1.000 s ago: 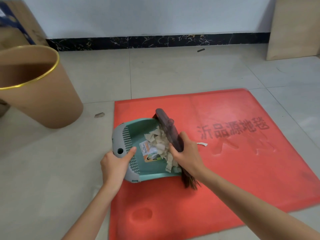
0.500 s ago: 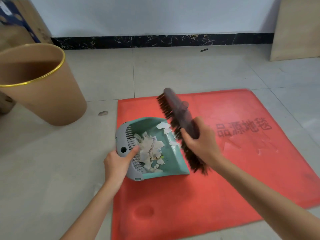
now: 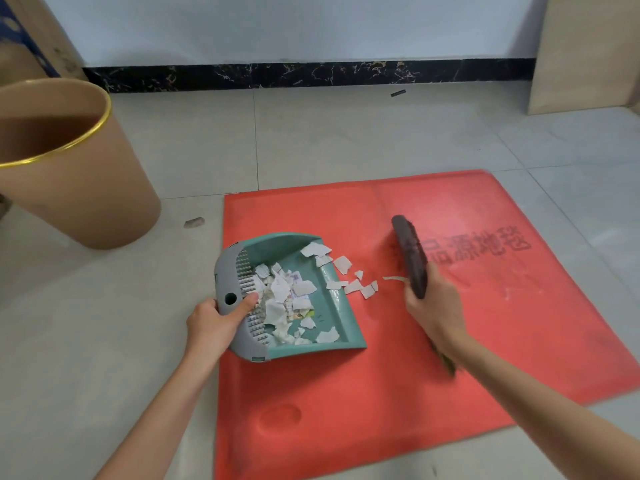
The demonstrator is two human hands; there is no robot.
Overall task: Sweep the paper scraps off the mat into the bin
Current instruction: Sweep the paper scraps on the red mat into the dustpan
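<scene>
Sweep stage, well on. Most of the paper scraps [image 3: 284,296] sit heaped inside the teal dustpan [image 3: 277,241], piled toward its grey back wall. A small cluster of loose scraps [image 3: 356,284] lies on the red mat [image 3: 450,358] just off the pan's lip, and 1 thin strip [image 3: 394,278] lies nearer the brush.

Left hand [image 3: 216,318] grips the pan's grey back edge, thumb laid over the top beside the round hole. The pan rests at the mat's left edge, mouth facing right. Right hand [image 3: 433,303] is wrapped round the dark brush [image 3: 408,258], which is on or close to the mat just right of the loose scraps. Bristle ends show below the wrist.

Left to do, by my reading: pull the last scraps over the lip, then carry the pan to the bin and tip it. Nothing emptied yet that I can see, as the bin's inside is in shadow.

Brown bin [image 3: 79,188], gold rim, stands on the tile floor [image 3: 346,140] up-left of the mat, well apart from the pan, with open floor between. 1 small grey bit [image 3: 194,222] lies on the tiles near the bin's foot. Cardboard box [image 3: 20,39] behind the bin. A board [image 3: 588,53] leans at the far right.
</scene>
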